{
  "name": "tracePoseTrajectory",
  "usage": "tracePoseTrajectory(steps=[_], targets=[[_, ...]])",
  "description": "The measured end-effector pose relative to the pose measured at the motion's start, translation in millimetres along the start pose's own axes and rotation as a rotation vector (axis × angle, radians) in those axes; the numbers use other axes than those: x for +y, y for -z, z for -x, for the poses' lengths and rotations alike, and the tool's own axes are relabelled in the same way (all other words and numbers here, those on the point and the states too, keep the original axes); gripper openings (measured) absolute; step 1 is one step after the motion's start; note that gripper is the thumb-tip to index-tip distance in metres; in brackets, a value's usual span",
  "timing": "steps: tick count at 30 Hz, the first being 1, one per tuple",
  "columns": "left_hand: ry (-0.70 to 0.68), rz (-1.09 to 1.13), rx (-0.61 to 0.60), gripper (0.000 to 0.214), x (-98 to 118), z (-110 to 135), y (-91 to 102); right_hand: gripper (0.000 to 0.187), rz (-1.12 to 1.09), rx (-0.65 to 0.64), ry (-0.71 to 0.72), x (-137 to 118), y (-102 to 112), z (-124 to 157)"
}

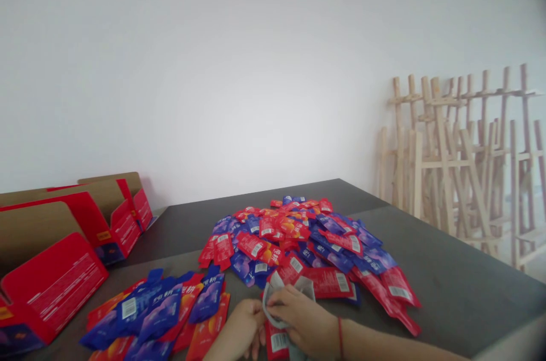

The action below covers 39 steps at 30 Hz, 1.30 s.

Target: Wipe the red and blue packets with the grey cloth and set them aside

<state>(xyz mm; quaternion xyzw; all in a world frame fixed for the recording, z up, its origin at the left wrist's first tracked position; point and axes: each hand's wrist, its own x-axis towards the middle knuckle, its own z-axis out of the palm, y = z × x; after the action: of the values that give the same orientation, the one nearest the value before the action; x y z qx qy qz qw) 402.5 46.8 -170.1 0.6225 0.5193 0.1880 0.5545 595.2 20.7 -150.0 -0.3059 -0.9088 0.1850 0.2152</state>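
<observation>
My right hand (305,316), with a thin red band at its wrist, closes on a soft grey-white bag (306,287) whose mouth gapes in a loop. At the bag's left edge, my left hand (246,324) is closed with bent fingers, seemingly pinching the rim; its fingertips are partly hidden. Below the bag, a red packet (278,341) with a barcode shows between the hands. Just beyond them spreads a large pile of red and blue packets (294,230). To the left of my left hand lies a smaller pile of blue and red-orange packets (160,307).
Open red cardboard boxes (55,281) with brown insides stand in a row along the left. All the packets lie on a dark grey table (443,270). Several wooden easels (443,162) lean together at the right, beyond the table edge, before a white wall (256,65).
</observation>
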Motion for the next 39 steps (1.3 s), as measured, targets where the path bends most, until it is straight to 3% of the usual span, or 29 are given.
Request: tracePoseTrajectory(steps=[4,10,15,17,21,25,27,30,34,39], targets=[[0.012,0.014,0.012,0.046,-3,-1,-0.1,0.043,0.015,-0.152,0.164,6,17,18],[0.010,0.015,0.020,0.046,-4,-4,-0.7,0.042,0.209,-0.003,-0.021,11,13,13],[-0.011,-0.007,0.040,0.041,-2,0,0.3,0.024,0.327,-0.083,0.298,2,0,9],[-0.014,-0.015,0.044,0.041,-1,0,0.6,0.022,0.323,-0.082,0.356,1,0,15],[-0.017,-0.025,0.045,0.044,-1,0,-0.4,0.026,0.305,-0.062,0.184,10,6,21],[-0.035,-0.029,0.045,0.045,0,1,-1.4,0.043,0.327,-0.016,-0.076,18,11,1],[-0.033,-0.036,0.047,0.046,1,2,-1.1,0.046,0.353,-0.018,-0.140,18,12,-10],[-0.025,-0.055,0.059,0.045,1,3,-0.7,0.046,0.402,-0.069,-0.080,15,12,-15],[-0.019,-0.081,0.097,0.043,2,4,-3.7,0.043,0.363,-0.109,0.102,15,12,6],[-0.031,-0.101,0.155,0.039,9,14,-0.6,0.019,0.222,0.045,0.119,28,-5,32]])
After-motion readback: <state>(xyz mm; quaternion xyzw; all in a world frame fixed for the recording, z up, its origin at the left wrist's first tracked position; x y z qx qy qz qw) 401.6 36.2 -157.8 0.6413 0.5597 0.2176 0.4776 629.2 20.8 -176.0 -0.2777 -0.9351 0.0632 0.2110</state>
